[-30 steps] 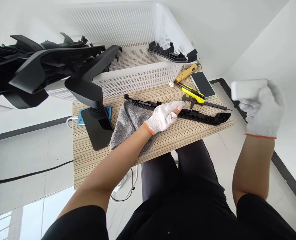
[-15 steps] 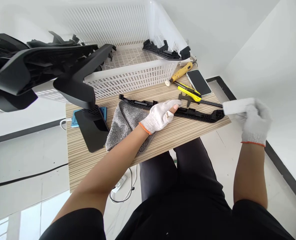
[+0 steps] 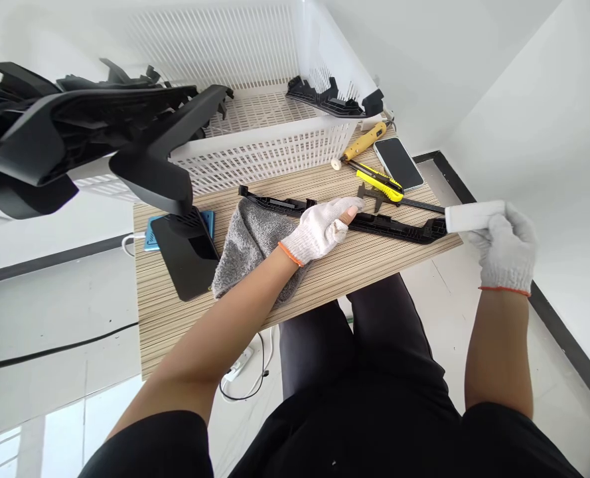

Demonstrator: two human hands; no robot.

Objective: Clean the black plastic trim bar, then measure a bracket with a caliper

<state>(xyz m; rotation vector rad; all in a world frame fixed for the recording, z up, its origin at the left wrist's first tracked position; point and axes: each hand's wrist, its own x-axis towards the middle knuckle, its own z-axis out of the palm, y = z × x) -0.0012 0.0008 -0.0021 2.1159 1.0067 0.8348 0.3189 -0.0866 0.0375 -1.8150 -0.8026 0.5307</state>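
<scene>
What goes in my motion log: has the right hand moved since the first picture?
Yes: against the table, the right hand moved left and down in view.

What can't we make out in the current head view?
All head view:
Black strip: middle hidden by the left hand.
White block: outer end hidden by the right hand; contact with the strip unclear.
Caliper: markings too small.
Gray cloth: partly under the left forearm.
Piled black parts: cut off by left edge.
</scene>
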